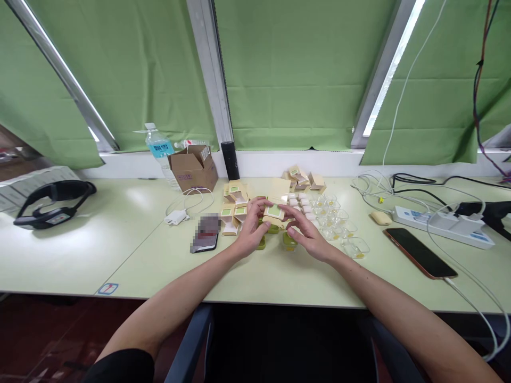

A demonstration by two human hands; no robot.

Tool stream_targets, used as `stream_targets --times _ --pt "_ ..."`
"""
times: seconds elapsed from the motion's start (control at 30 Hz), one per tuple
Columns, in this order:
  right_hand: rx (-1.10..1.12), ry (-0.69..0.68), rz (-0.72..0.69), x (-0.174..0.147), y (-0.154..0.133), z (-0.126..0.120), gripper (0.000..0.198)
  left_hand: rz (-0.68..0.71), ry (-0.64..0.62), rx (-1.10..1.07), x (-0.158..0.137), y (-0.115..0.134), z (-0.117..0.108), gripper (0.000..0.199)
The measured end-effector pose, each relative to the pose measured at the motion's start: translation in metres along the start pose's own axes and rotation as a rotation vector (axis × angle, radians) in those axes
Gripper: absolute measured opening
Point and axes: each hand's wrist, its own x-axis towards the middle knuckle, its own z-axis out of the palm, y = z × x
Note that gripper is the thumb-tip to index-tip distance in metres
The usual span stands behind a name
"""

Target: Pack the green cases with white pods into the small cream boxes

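Cream box (274,212): held just above the table (279,282) between left hand (251,226) and right hand (310,235), both gripping its edges; the right thumb's contact is probably partial, being hard to see. Green tubs (290,242) crowd the space below. Boxes (235,192) and a phone (207,234) bound the left; white pieces (302,202) and clear cups (332,232) the right

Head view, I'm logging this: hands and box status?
Left hand and right hand both on small cream cardboard box, green label showing. Possible snag: small green-lidded container close by right hand.
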Motion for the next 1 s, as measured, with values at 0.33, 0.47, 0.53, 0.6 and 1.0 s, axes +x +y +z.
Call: stream_targets --times 0.33,0.47,0.53,0.6,1.0 --pt "-0.017 -0.014 -0.011 -0.0008 0.0003 0.0004 0.056 -0.003 0.034 0.033 0.0007 -0.0001 0.0001 0.038" --pt "-0.009 -0.019 -0.011 -0.001 0.0003 0.0 0.055 0.011 0.044 0.041 0.0005 -0.0015 0.0007 0.034" --pt "-0.008 -0.016 -0.011 -0.001 0.0002 0.0 0.056 0.029 0.05 0.067 0.0004 -0.0021 0.001 0.032" --pt "-0.013 -0.014 -0.01 -0.0009 -0.0003 0.0001 0.057 0.042 0.052 0.095 0.0002 -0.0022 0.0011 0.033" --pt "0.008 -0.021 -0.011 -0.0012 0.0002 -0.0002 0.06 0.085 0.115 0.223 0.003 -0.0032 0.002 0.038"
